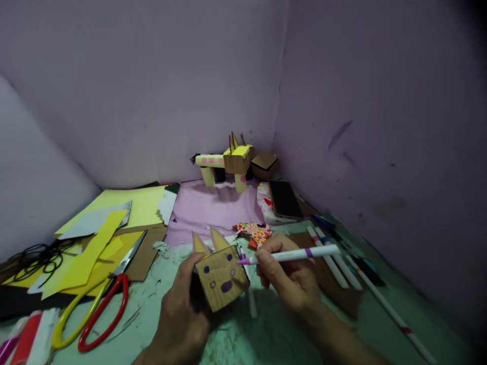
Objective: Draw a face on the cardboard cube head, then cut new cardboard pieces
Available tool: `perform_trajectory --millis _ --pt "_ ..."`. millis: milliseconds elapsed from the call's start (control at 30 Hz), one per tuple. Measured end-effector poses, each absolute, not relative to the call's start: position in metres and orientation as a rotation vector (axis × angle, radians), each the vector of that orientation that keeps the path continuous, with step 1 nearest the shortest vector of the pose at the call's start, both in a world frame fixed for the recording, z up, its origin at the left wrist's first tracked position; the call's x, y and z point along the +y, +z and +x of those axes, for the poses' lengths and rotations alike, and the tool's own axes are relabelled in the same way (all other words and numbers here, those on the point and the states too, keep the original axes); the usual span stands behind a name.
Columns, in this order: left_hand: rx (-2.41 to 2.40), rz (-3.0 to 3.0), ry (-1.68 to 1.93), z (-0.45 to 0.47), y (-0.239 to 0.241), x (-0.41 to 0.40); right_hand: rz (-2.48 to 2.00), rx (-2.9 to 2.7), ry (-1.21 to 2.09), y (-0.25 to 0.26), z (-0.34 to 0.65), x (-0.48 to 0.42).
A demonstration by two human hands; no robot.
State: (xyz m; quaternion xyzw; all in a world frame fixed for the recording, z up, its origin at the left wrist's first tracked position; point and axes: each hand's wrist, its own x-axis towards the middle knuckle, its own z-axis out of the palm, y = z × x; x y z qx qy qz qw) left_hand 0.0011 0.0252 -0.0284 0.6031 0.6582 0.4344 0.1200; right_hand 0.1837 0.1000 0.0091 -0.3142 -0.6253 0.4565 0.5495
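Observation:
My left hand (181,306) grips a small cardboard box (228,271) from its left side, tilted so its front faces me. That face bears two dark eye dots, a dark mouth patch and two small cheek outlines, and two pointed ears (218,239) rise from the top edge. A white felt-tip pen (300,254) with a purple band is pinched in my right hand (287,274). Its purple tip is close to the right eye dot; whether it touches the cardboard I cannot tell. Behind the box, a white pen (251,303) lies partly hidden.
Scissors (102,309) with red and yellow handles lie at left beside yellow paper (93,253) and black cord (36,263). A paper animal (224,161) stands at the back. Toward the right are a phone (286,198), several pens (337,268) and brown cardboard (348,299).

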Motion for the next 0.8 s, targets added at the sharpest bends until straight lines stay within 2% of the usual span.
perform_trajectory --millis 367,800 --pt "1.826 1.775 1.269 0.002 -0.027 0.024 -0.627 -1.708 0.884 0.001 0.182 0.098" --pt "1.851 1.829 1.215 -0.005 -0.032 0.027 -0.693 -1.715 0.972 -0.006 0.183 0.097"
